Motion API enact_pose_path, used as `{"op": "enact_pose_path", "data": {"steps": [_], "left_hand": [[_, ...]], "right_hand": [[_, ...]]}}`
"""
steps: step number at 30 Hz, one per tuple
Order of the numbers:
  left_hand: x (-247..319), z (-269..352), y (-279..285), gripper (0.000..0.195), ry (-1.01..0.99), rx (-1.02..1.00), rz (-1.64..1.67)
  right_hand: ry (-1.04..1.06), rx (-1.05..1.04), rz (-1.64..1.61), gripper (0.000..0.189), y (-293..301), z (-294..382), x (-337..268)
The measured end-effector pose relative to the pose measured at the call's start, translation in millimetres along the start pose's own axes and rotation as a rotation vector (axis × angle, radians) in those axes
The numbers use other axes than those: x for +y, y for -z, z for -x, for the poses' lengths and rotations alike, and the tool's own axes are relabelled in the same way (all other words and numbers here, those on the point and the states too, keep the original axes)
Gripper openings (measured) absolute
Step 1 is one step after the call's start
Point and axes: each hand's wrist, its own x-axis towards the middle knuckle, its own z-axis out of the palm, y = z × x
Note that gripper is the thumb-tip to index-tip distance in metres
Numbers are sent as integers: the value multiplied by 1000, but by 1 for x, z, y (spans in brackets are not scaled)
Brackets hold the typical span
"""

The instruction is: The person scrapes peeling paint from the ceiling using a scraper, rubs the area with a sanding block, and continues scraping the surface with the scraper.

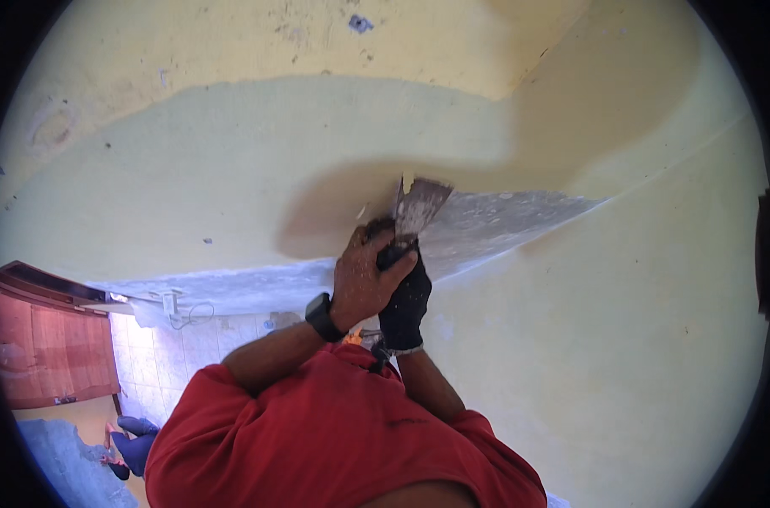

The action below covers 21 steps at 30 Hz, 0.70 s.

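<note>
Both my hands are together on a broad metal scraper (423, 206), its blade against the painted wall (233, 140). My left hand (366, 273), bare with a dark watch at the wrist, wraps the upper part of the scraper's dark handle (391, 254). In a black knit glove, my right hand (408, 301) is closed around the handle just below and beside the left one. A pale paint flake (408, 181) stands at the blade's edge. Right of the blade, a grey bared patch (505, 219) reaches towards the wall corner; another bared strip (252, 286) runs low on the left.
An adjoining wall (613, 305) stands close on the right. At the lower left are a reddish wooden door (48, 349), a tiled floor (163, 355) and a wall socket box (170, 303) with a loose cable (198, 314). Another person (134, 444) is low beside a patchy wall.
</note>
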Motion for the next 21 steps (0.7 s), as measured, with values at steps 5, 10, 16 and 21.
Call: {"op": "enact_pose_path", "data": {"steps": [5, 10, 16, 21], "left_hand": [[5, -10, 2, 40, -124, 47, 21], [6, -9, 0, 37, -48, 42, -2], [37, -29, 13, 36, -116, 77, 97], [31, -27, 7, 37, -126, 91, 103]], "right_hand": [[-113, 37, -316, 29, -1, -11, -15], [55, 18, -72, 36, 2, -13, -14], [56, 2, -25, 35, 14, -38, -48], [38, 77, -137, 32, 12, -35, -34]]}}
